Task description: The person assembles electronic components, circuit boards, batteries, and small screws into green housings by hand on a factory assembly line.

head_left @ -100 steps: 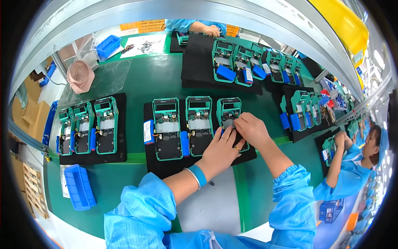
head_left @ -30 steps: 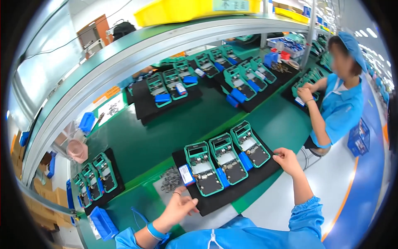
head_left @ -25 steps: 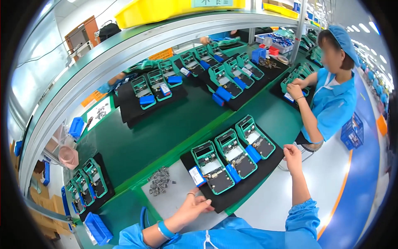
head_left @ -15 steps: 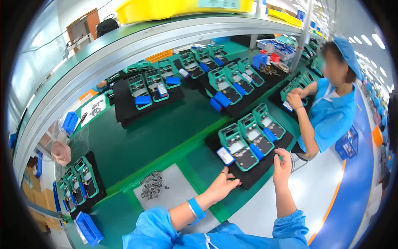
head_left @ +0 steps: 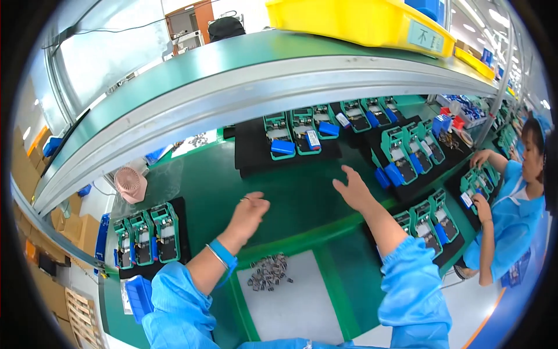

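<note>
My left hand (head_left: 247,218) is over the green tabletop (head_left: 285,203), its fingers loosely curled and nothing visible in them. Farther right, my right hand (head_left: 354,191) is open, thumb and fingers apart, holding nothing. Below and between them a heap of small dark metallic parts (head_left: 268,272) lies on a light grey sheet (head_left: 296,308). Three green-framed device housings (head_left: 167,232) with blue blocks lie on a black mat at the left. More housings (head_left: 427,232) are on the mat at the right, partly behind my right forearm.
A metal-edged shelf (head_left: 279,87) spans above the table, carrying a yellow bin (head_left: 354,23). Further housings (head_left: 302,131) lie on a black mat (head_left: 256,160) at the back. A pink fan (head_left: 130,185) and blue tray (head_left: 139,296) stand left. A co-worker (head_left: 505,215) handles housings at right.
My hands have left the black mat with housings on the right and moved left over the open tabletop. The view has swung left, so the scene appears shifted right.
</note>
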The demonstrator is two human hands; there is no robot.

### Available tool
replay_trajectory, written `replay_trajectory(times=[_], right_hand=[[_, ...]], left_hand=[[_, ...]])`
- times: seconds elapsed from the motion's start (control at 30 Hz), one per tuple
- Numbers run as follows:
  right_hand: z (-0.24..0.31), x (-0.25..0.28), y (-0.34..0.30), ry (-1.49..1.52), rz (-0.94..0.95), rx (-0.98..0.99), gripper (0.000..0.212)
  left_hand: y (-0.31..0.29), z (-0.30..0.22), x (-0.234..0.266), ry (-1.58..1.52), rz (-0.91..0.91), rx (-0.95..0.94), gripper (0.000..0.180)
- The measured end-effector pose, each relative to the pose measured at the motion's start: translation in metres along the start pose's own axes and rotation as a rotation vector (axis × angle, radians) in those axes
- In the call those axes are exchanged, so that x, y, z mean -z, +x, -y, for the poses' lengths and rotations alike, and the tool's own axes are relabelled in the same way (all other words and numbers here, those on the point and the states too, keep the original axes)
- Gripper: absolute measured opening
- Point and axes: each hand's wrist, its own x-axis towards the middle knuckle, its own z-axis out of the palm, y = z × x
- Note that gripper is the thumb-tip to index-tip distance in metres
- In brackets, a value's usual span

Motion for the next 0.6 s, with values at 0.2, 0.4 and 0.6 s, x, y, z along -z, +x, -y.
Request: replay_trajectory(times=[0.2, 0.4, 0.6], right_hand=[[-0.061, -0.041, 0.11, 0.078, -0.325, -0.382, 0.078], [-0.099, -0.048, 0.156, 0.189, -0.368, -0.285, 0.056], [-0.053, -0.038, 0.124, 0.259, -0.259, -0.412, 0.049]], left_hand=[[0.079, 0.017, 0.052, -0.115, -0.3, 0.116, 0.066], [0.144, 0.024, 0.065, -0.206, -0.162, 0.112, 0.06], [0.123, 0.033, 0.072, -0.175, -0.237, 0.121, 0.043]])
